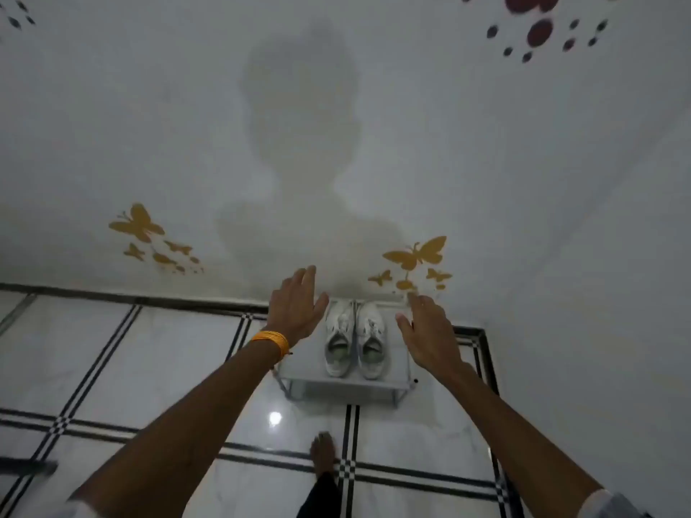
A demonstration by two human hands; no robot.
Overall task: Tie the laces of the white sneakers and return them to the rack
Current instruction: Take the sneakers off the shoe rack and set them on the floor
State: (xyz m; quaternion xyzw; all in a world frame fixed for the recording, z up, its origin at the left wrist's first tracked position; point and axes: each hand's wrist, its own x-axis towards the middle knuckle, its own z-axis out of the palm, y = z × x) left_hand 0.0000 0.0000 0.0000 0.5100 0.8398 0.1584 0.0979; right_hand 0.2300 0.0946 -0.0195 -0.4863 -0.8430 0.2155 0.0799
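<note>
Two white sneakers stand side by side on top of a low grey rack [396, 372], toes toward the wall: the left sneaker [339, 338] and the right sneaker [371, 340]. Their laces look loose over the tongues. My left hand [297, 306], with an orange band on its wrist, hovers open just left of the pair. To the right of the pair my right hand [426, 332] is spread open, palm down. Neither hand touches a shoe.
The rack stands against a white wall [523, 162] with yellow butterfly stickers [415, 254]. Glossy white floor tiles [168, 353] with black checkered lines surround it. My bare foot [323, 456] stands on the floor in front of the rack.
</note>
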